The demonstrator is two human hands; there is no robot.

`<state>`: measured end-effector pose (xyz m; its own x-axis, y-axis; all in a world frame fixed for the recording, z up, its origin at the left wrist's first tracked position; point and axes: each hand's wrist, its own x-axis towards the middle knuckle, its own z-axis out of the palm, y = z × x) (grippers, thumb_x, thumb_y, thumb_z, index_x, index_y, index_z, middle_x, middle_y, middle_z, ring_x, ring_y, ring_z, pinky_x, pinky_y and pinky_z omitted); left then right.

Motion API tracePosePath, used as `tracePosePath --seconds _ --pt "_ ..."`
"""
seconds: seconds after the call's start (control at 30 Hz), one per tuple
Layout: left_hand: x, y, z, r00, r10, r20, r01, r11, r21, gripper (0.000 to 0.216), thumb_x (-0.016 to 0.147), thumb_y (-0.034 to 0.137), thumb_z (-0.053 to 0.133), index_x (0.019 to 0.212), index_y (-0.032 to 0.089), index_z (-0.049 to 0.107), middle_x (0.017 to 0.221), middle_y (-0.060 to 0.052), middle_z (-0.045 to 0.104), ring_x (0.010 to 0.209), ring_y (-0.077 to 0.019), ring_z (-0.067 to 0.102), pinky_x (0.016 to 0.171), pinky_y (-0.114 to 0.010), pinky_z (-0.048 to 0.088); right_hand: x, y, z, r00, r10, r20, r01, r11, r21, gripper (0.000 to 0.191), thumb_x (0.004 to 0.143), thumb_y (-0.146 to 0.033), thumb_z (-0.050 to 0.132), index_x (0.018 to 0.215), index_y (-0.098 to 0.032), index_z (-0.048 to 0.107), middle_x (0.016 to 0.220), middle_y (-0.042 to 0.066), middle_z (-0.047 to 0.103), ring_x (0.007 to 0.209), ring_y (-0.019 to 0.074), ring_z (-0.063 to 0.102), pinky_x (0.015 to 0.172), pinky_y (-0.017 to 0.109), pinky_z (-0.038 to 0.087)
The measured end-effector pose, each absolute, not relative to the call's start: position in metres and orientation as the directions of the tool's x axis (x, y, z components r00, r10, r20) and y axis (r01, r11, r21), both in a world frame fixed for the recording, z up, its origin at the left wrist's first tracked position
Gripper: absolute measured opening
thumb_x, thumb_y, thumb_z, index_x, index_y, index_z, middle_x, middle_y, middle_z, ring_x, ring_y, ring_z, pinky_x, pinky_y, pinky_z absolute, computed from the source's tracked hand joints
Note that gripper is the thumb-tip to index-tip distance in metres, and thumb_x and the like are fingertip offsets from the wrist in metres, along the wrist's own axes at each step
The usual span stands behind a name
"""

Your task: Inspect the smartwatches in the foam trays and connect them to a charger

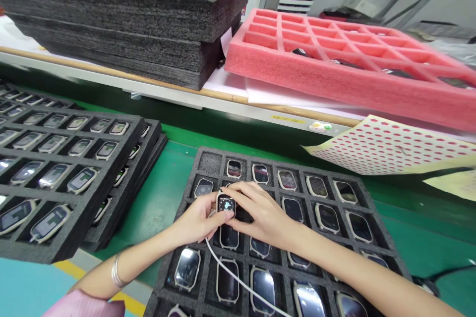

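Note:
A smartwatch (225,204) without a strap, its screen lit, is held above a dark foam tray (208,161). My left hand (197,218) is closed around its left side. My right hand (256,208) grips the right side, with a thumb or fingertip at the lower edge of the screen. A white cable (238,280) runs from under my left hand down to the bottom edge; its upper end is hidden. In the tray's compartments lie several more strapless smartwatches, such as one (188,268) with a dark screen.
Stacked foam trays with several watches (79,181) stand at the left on the green bench (167,168). A shelf behind bears thick black foam sheets (122,25) and a pink foam tray (334,79). A sticker sheet with red marks (401,148) hangs off the shelf's edge.

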<state>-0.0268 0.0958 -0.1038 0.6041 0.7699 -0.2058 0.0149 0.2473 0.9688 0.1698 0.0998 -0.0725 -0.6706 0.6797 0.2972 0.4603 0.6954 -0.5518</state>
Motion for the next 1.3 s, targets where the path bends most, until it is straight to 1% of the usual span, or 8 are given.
tracePosePath --seconds 0.1,0.2,0.33,0.47,0.63,0.83,1.13,1.3 --pt "-0.028 0.097 -0.104 0.642 0.755 -0.132 -0.023 0.191 0.981 0.041 0.081 0.034 0.067 0.111 0.016 0.047 0.084 0.001 0.053 0.051 -0.0039 0.041 0.045 -0.017 0.032 0.173 0.115 -0.062 -0.618 0.713 0.331 0.424 0.657 -0.624 0.037 0.083 -0.023 0.065 0.119 -0.019 0.054 0.108 0.009 0.056 0.101 0.0236 0.054 0.088 0.039 0.046" --pt "-0.028 0.1 -0.101 0.753 0.643 -0.142 -0.022 0.24 0.971 0.044 0.075 0.032 0.073 0.106 0.016 0.046 0.085 0.002 0.051 0.054 -0.0033 0.038 0.047 -0.018 0.029 0.165 0.147 -0.059 -0.503 0.782 0.368 0.465 0.603 -0.648 0.033 0.083 -0.027 0.067 0.113 -0.019 0.057 0.103 0.007 0.055 0.096 0.0211 0.056 0.086 0.034 0.047" --pt "-0.025 0.103 -0.101 0.768 0.632 -0.103 -0.058 0.228 0.972 0.035 0.076 0.032 0.072 0.097 0.016 0.048 0.081 0.003 0.053 0.056 -0.0034 0.042 0.049 -0.018 0.033 0.136 0.187 -0.07 -0.545 0.799 0.256 0.675 0.598 -0.432 0.033 0.079 -0.03 0.071 0.107 -0.017 0.062 0.098 0.008 0.057 0.094 0.0245 0.056 0.086 0.038 0.048" --pt "-0.024 0.11 -0.112 0.779 0.623 -0.074 -0.125 0.27 0.955 0.049 0.07 0.045 0.075 0.099 0.019 0.046 0.074 0.005 0.052 0.048 -0.0037 0.046 0.041 -0.017 0.036 0.135 0.195 -0.078 -0.603 0.739 0.3 0.661 0.673 -0.331 0.042 0.084 -0.035 0.063 0.12 -0.013 0.056 0.106 0.016 0.059 0.098 0.033 0.055 0.083 0.05 0.047" --pt "-0.026 0.126 -0.113 0.81 0.586 -0.015 -0.132 0.207 0.969 0.045 0.066 0.056 0.073 0.075 0.018 0.051 0.052 0.007 0.047 0.037 -0.006 0.043 0.034 -0.019 0.032 0.181 0.205 -0.084 -0.712 0.677 0.189 0.654 0.736 -0.176 0.028 0.091 -0.036 0.047 0.107 -0.02 0.064 0.102 0.012 0.064 0.093 0.0294 0.06 0.078 0.043 0.052" --pt "-0.034 0.122 -0.097 0.764 0.644 -0.044 -0.215 0.318 0.923 0.041 0.067 0.048 0.077 0.08 0.012 0.062 0.054 0.003 0.054 0.037 -0.0065 0.043 0.036 -0.021 0.031 0.172 0.203 -0.071 -0.757 0.649 0.071 0.645 0.761 -0.071 0.027 0.081 -0.02 0.06 0.106 -0.015 0.065 0.102 0.014 0.065 0.091 0.0312 0.06 0.073 0.044 0.053" --pt "-0.028 0.108 -0.105 0.719 0.692 -0.071 -0.276 0.377 0.884 0.04 0.075 0.029 0.073 0.104 0.014 0.049 0.09 -0.003 0.06 0.041 -0.0004 0.041 0.036 -0.016 0.027 0.185 0.16 -0.045 -0.636 0.742 0.213 0.719 0.67 -0.188 0.044 0.085 -0.026 0.065 0.125 -0.013 0.052 0.114 0.014 0.061 0.103 0.0266 0.058 0.089 0.042 0.047" --pt "-0.027 0.106 -0.109 0.73 0.679 -0.073 -0.235 0.35 0.907 0.049 0.071 0.024 0.077 0.109 0.014 0.048 0.08 0.001 0.058 0.042 -0.0016 0.042 0.036 -0.015 0.031 0.171 0.117 -0.037 -0.735 0.631 0.247 0.559 0.771 -0.307 0.05 0.088 -0.031 0.063 0.132 -0.015 0.046 0.116 0.014 0.06 0.106 0.0263 0.057 0.089 0.042 0.048"
